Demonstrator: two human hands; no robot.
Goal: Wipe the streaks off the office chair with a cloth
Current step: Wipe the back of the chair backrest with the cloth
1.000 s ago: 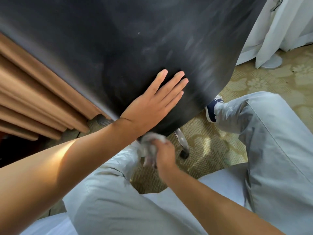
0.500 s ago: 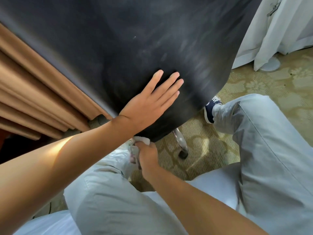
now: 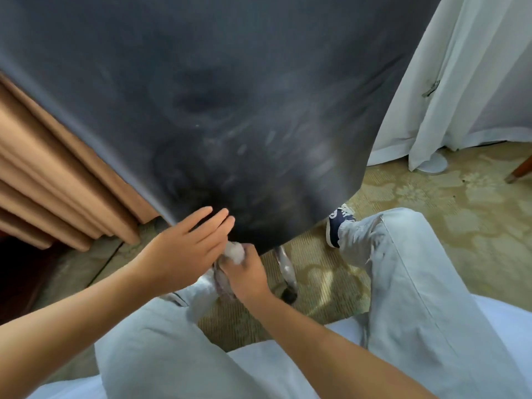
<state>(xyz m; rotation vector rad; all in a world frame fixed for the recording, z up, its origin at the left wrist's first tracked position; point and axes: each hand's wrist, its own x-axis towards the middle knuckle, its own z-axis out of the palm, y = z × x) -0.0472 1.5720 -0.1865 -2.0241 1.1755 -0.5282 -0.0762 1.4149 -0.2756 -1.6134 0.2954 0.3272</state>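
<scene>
We're right up against the black office chair back [image 3: 218,90], which fills the top of our view and tapers down toward our knees. Pale smeared streaks [image 3: 290,145] show across its lower right part, blurred in this shot. Our left hand [image 3: 184,249] lies flat with straight fingers at the chair back's lower left edge, fingertips touching the dark surface, gripping nothing. Just beside it, right under the chair back's bottom edge, our right hand [image 3: 244,272] is curled tight around a bunched whitish cloth [image 3: 234,250]; a wad pokes out above the knuckles against the chair's lower rim, and a tail of it hangs down past the wrist. We can't tell how much of the cloth actually touches the chair.

Below that bottom edge a chrome base leg [image 3: 283,266] runs down to a dark caster [image 3: 289,296] on the patterned carpet [image 3: 431,214]. Our light grey trouser legs [image 3: 408,283] frame the scene, and a navy sneaker [image 3: 336,226] sits on the carpet at the chair's lower right corner. Tan curtains [image 3: 49,180] hang on the left, white drapes [image 3: 466,76] on the right.
</scene>
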